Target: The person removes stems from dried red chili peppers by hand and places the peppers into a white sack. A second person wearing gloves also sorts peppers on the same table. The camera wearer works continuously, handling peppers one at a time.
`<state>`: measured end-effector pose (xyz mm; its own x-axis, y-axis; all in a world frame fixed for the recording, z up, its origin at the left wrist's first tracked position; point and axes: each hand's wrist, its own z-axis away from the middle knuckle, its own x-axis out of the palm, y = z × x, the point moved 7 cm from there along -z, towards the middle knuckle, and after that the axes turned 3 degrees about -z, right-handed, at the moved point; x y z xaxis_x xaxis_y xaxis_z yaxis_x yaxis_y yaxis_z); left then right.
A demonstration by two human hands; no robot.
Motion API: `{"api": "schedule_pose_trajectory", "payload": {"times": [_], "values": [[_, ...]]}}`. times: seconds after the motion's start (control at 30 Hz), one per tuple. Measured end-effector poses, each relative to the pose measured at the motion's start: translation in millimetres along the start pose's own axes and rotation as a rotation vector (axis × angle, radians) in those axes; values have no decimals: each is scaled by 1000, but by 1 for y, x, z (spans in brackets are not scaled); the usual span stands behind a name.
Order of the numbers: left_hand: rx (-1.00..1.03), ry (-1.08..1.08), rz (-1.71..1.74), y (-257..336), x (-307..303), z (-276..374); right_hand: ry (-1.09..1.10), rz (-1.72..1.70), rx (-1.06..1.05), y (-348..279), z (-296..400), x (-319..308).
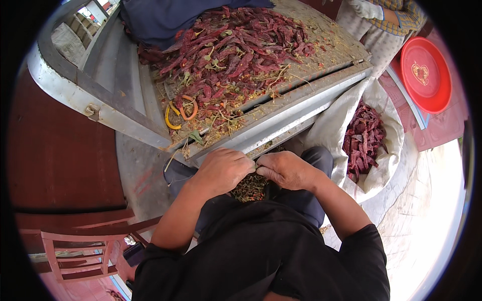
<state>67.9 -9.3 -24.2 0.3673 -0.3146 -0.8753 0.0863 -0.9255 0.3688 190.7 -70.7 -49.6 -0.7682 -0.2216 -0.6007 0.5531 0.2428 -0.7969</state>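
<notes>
My left hand (225, 171) and my right hand (287, 171) meet at the fingertips over my lap. Pinched between them is a small greenish plant piece (256, 167), mostly hidden by the fingers. Below, between my knees, lies a heap of stem scraps (250, 188) with red and orange flecks. Just beyond my hands runs the metal edge (278, 116) of a flat cargo bed. On that bed is spread a pile of dried red chilli peppers (241, 56) with leaves and stalks mixed in.
A white woven sack (331, 128) at my right holds dried chillies (363, 143). Farther right lies a red plastic basin (425, 75). Yellow and orange rings (188, 109) lie near the bed's corner. A gloved person (376, 19) is behind the bed. A wooden chair (79, 256) stands at left.
</notes>
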Motion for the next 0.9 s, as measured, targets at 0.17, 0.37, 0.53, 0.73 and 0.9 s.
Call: {"api": "schedule_pose_trajectory", "payload": {"times": [0.17, 0.37, 0.53, 0.73, 0.9], "values": [[-53, 386, 41, 11, -18, -4, 245, -1232, 160, 17, 6, 30], [-398, 572, 301, -10, 9, 17, 564, -1704, 167, 23, 5, 42], [-405, 160, -165, -25, -2, 24, 672, -1458, 205, 67, 47, 1], [-634, 564, -393, -95, -75, 13, 693, -1456, 298, 77, 65, 20], [-896, 413, -575, -168, -67, 12, 645, -1505, 313, 77, 63, 34]]}}
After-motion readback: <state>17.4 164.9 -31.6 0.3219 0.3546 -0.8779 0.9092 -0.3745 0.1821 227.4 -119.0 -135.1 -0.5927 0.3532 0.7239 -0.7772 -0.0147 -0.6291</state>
